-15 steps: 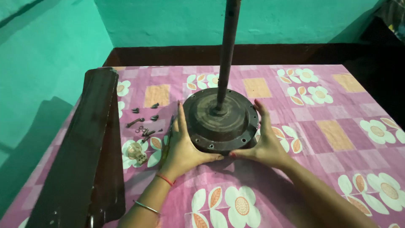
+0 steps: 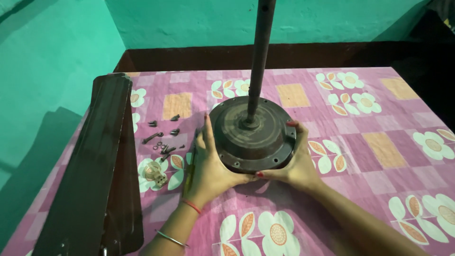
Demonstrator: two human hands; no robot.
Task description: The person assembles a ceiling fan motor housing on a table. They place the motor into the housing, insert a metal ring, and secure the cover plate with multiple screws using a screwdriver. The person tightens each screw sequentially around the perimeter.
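A round dark ceiling-fan motor housing (image 2: 253, 135) with a long rod (image 2: 259, 52) rising from its middle sits on a pink flowered cloth. My left hand (image 2: 208, 163) grips its left side and my right hand (image 2: 296, 163) grips its right side, thumbs meeting at the near rim. The housing appears tipped up slightly, its near edge raised off the cloth. Small bolt holes ring its rim.
Dark fan blades (image 2: 97, 166) lie stacked along the left edge of the table. Several loose bolts and washers (image 2: 162, 138) and a small metal part (image 2: 154, 173) lie left of the housing. A green wall and a dark border stand behind.
Both hands have tightened round the housing and shifted it slightly up and to the right; the right fingers now curl over the rim.
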